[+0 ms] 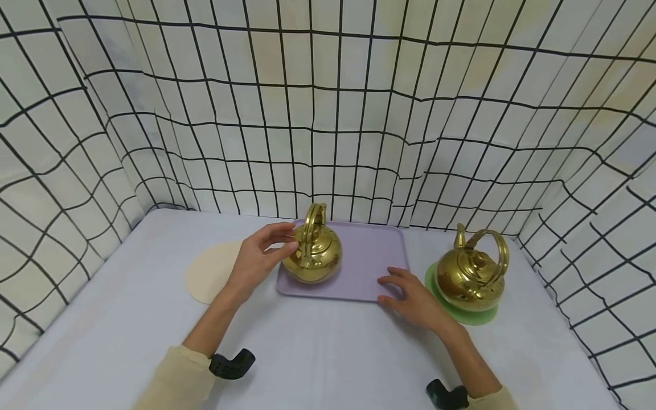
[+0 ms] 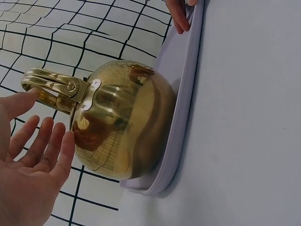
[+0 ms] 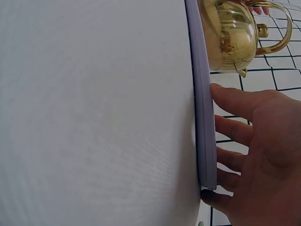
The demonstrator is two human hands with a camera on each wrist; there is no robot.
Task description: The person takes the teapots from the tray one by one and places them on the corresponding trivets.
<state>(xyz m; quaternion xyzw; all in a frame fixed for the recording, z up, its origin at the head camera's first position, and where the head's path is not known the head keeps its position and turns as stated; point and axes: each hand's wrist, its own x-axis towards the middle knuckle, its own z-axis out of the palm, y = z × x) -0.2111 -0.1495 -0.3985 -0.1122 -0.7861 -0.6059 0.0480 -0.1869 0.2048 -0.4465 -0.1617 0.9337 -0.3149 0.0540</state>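
A shiny brass kettle point(image 1: 322, 259) stands upright on the left part of a lilac tray point(image 1: 371, 250). Beside it is my left hand point(image 1: 260, 254), fingers spread and loosely bent, the thumb close to the handle. In the left wrist view the fingertips point(image 2: 68, 136) lie at the side of the kettle point(image 2: 127, 117); I cannot tell whether they touch. My right hand point(image 1: 414, 299) is at the tray's front right corner with relaxed fingers and holds nothing. Seen from the right wrist, its fingers point(image 3: 233, 129) lie along the tray's edge point(image 3: 204, 117).
To the right, a second brass kettle point(image 1: 468, 282) stands on a round green mat point(image 1: 479, 319). A round cream mat point(image 1: 205, 279) lies left of the tray, partly behind the left forearm. White cloth with a black grid point(image 1: 328, 108) surrounds the white table point(image 1: 328, 353) at the back and sides.
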